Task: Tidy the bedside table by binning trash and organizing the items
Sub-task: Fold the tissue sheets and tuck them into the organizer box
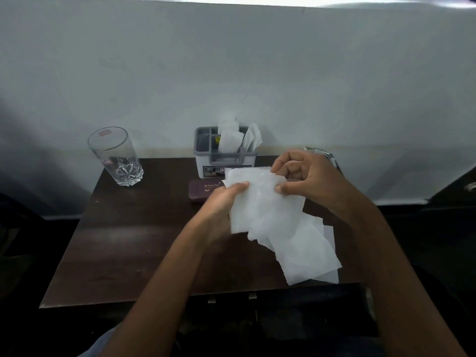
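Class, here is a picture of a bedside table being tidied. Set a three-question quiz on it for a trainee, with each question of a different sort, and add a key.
1. True or false: the drinking glass lies on its side.
2. What do the left hand and the right hand hold between them?
A. white tissue sheets
B. a spoon
C. a book
3. Fill in: the maroon case lies on the table just in front of the ____ that holds tissues.

Key: 1 false, it stands upright; 2 A; 3 organizer.
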A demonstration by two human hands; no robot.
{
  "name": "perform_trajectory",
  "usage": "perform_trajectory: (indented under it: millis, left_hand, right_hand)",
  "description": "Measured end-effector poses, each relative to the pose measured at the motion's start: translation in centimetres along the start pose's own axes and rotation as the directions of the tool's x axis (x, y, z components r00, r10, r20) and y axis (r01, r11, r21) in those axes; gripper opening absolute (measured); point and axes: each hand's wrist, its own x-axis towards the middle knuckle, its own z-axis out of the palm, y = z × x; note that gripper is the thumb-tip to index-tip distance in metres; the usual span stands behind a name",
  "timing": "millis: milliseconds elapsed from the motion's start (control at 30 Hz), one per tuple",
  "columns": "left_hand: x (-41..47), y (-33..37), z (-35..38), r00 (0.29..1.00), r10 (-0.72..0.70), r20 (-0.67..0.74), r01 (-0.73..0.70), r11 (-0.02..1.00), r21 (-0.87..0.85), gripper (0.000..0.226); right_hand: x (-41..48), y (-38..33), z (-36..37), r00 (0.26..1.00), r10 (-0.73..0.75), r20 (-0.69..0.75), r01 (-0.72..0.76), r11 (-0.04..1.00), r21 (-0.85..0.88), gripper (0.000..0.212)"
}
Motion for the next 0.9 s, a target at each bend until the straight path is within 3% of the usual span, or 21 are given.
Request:
perform_trajectory:
  millis: [100, 200, 433, 567, 667, 800, 900]
  left_hand:
    - [-0.2, -0.2, 0.4, 0.986, -0.071, 0.149, 0.064, 0.997, 0.052, 0.034]
    - [-0.2, -0.2, 0.6, 0.974, -0.094, 0.207, 0.085, 0.995, 0.052, 0.035]
    - [-0.2, 0.0, 0.5, 0.929, -0.157, 0.336, 0.172, 0.985, -0.016, 0.066]
    - [-0.7, 0.1, 0.3, 0.904, -0.154, 0.399, 0.146, 0.988, 0.051, 0.036]
    - [-0.8, -0.2, 0.3, 0.901, -0.153, 0.407, 0.079, 0.978, 0.193, 0.022]
    - [-0.6, -0.6, 0.3, 0.904, -0.127, 0.408, 0.004, 0.958, 0.287, 0.020]
    - [-0.7, -0.7, 0.3, 0.901, -0.119, 0.417, -0.036, 0.938, 0.346, 0.023]
  right_hand:
    - [0.1, -0.4, 0.2, 0.999, -0.024, -0.021, 0.023, 0.999, -0.035, 0.025]
    - [0.4, -0.1, 0.7, 0.998, -0.034, -0.048, 0.030, 0.996, -0.082, 0.030]
    - [0.9, 0.9, 1.7, 0.992, -0.053, -0.113, 0.040, 0.993, -0.111, 0.037]
    - [1.1, 1.2, 1.9, 0.993, -0.059, -0.098, 0.043, 0.987, -0.155, 0.037]
    - [1.0, 1.3, 1.8, 0.997, -0.057, -0.056, 0.048, 0.987, -0.155, 0.036]
    - [1.0, 1.4, 1.1, 1.000, 0.006, -0.015, -0.008, 0.994, -0.105, 0.038]
    - [0.7, 1.9, -0.1, 0.984, 0.155, 0.094, -0.147, 0.986, -0.081, 0.055]
